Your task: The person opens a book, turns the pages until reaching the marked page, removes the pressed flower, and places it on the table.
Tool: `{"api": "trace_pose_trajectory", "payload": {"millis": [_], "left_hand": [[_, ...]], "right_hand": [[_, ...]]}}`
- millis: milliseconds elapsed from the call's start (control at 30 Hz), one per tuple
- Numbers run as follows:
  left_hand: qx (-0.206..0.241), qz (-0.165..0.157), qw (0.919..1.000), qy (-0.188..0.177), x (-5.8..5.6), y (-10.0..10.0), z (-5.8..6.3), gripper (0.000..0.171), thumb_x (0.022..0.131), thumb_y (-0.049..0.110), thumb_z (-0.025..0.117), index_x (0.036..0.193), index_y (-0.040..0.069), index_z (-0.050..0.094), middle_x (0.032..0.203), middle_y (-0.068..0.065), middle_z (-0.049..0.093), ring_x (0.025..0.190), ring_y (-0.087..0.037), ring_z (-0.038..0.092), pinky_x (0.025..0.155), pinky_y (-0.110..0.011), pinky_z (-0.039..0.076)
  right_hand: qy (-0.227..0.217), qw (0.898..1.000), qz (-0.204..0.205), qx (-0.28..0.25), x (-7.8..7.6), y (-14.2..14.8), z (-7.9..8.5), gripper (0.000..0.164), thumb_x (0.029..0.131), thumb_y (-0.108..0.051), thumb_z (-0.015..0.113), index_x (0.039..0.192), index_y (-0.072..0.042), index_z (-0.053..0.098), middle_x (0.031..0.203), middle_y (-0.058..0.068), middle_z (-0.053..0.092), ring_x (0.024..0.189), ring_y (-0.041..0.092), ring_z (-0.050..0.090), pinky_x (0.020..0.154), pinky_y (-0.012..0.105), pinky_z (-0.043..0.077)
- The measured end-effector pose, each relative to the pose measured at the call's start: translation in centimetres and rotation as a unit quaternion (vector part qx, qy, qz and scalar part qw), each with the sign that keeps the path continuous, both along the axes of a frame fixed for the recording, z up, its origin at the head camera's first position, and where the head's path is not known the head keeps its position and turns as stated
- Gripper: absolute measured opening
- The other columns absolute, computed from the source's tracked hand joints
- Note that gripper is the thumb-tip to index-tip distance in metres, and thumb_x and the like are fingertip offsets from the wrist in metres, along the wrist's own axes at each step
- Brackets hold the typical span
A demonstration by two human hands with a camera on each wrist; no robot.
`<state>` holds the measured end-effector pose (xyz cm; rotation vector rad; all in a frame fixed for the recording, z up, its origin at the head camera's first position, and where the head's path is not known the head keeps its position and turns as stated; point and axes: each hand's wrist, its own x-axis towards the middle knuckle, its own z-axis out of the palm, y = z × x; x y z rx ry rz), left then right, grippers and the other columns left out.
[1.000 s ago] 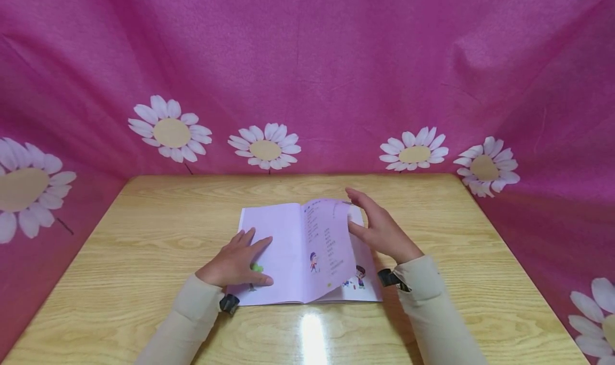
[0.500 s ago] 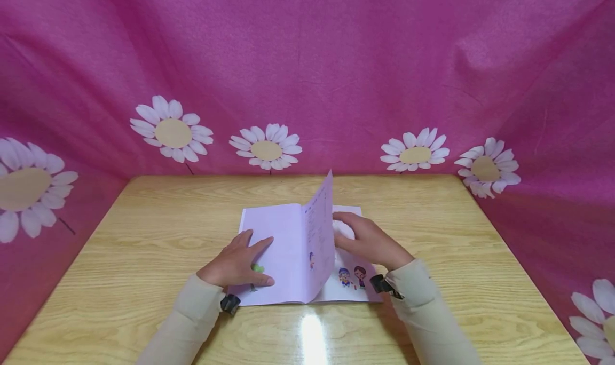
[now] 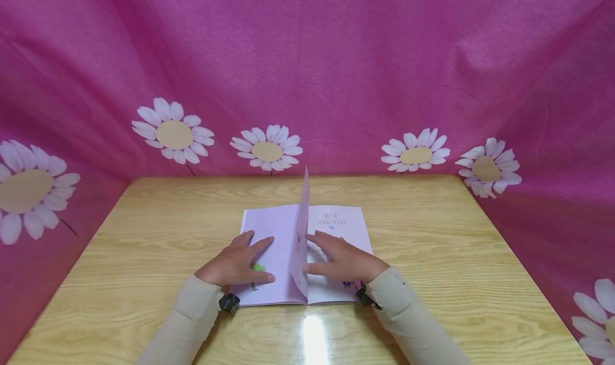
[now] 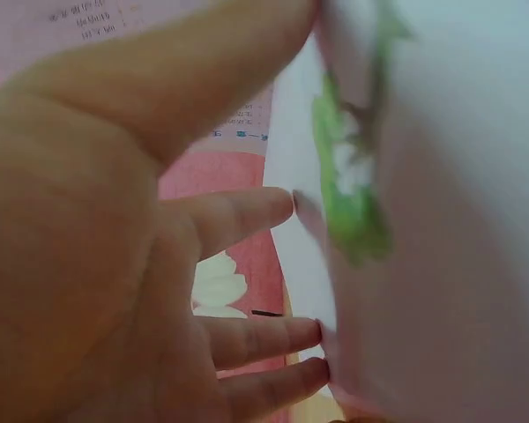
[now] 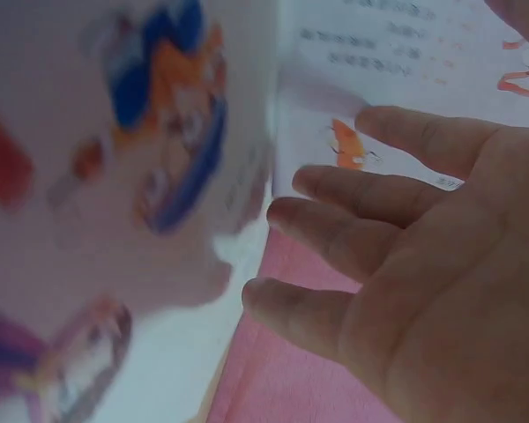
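Observation:
A picture book [image 3: 274, 223] lies spread on the table, and one of its pages [image 3: 301, 221] stands nearly upright at the fold. My left hand [image 3: 237, 261] rests on the left page with spread fingers, beside a printed green tree [image 3: 258, 267]. In the left wrist view those fingertips [image 4: 282, 204] meet the paper. My right hand [image 3: 343, 258] is over the right page, its fingertips right at the raised page. Seen from the right wrist, its fingers [image 5: 370, 189] are extended against that page, which bears printed text, and printed children [image 5: 172, 123] show on the page below.
The book lies on a wood-grain table [image 3: 158, 221]. Behind and at both sides hangs a pink cloth [image 3: 336, 77] with large white daisies [image 3: 266, 151]. Small black devices [image 3: 229, 303] sit at both wrists, below the beige sleeves [image 3: 189, 317].
My right hand has moved left, swinging the lifted page from the right side to almost vertical and uncovering the right page. The left hand has stayed in place.

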<state>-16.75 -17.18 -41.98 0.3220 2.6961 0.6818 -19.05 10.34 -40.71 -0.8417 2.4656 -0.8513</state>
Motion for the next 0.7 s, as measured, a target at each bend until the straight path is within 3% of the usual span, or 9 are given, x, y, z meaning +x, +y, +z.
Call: {"api": "trace_pose_trajectory", "payload": {"millis": [200,300,433,600,700], "left_hand": [[0.102,-0.012,0.9939,0.04,-1.1,-2.1,0.0,0.064,0.099,0.047,0.048,0.151,0.013,0.034,0.152,-0.016,0.035,0.14,-0.036,0.031,0.11,-0.056,0.027],[0.175,0.014,0.9841,0.025,-1.5,-2.8,0.2,0.06,0.101,0.052,0.034,0.153,0.02,0.03,0.154,-0.008,0.033,0.142,-0.031,0.028,0.112,-0.055,0.023],[0.24,0.051,0.9694,0.0,-1.5,-3.2,0.3,0.06,0.102,0.055,0.025,0.155,0.029,0.02,0.159,0.001,0.023,0.145,-0.023,0.018,0.114,-0.055,0.014],[0.245,0.085,0.9658,-0.01,-1.5,-3.2,0.5,0.065,0.101,0.057,0.026,0.156,0.029,0.007,0.161,0.002,0.012,0.147,-0.023,0.008,0.115,-0.056,0.008],[0.22,0.081,0.9721,0.012,-1.7,-3.0,0.6,0.069,0.101,0.053,0.033,0.157,0.023,0.004,0.161,-0.008,0.012,0.146,-0.031,0.015,0.114,-0.057,0.013]], "right_hand": [[0.015,1.0,-0.003,0.022,0.6,-1.0,-0.7,0.085,0.086,-0.058,0.062,0.153,-0.017,0.028,0.157,0.018,0.022,0.146,0.034,0.015,0.115,0.056,0.009],[0.022,0.999,-0.014,0.041,0.7,-1.5,-0.8,0.085,0.086,-0.059,0.06,0.154,-0.019,0.027,0.157,0.019,0.021,0.146,0.037,0.013,0.113,0.059,0.007],[0.021,0.997,-0.019,0.068,0.9,-2.1,-1.1,0.086,0.086,-0.063,0.057,0.154,-0.022,0.025,0.158,0.018,0.02,0.145,0.041,0.012,0.111,0.064,0.006],[0.033,0.994,-0.024,0.101,1.0,-2.9,-1.1,0.085,0.085,-0.066,0.056,0.154,-0.026,0.026,0.156,0.017,0.024,0.144,0.041,0.017,0.109,0.067,0.01],[0.055,0.99,-0.023,0.127,1.0,-3.4,-1.2,0.085,0.084,-0.067,0.056,0.153,-0.026,0.03,0.153,0.017,0.03,0.14,0.04,0.024,0.105,0.069,0.018]]}}
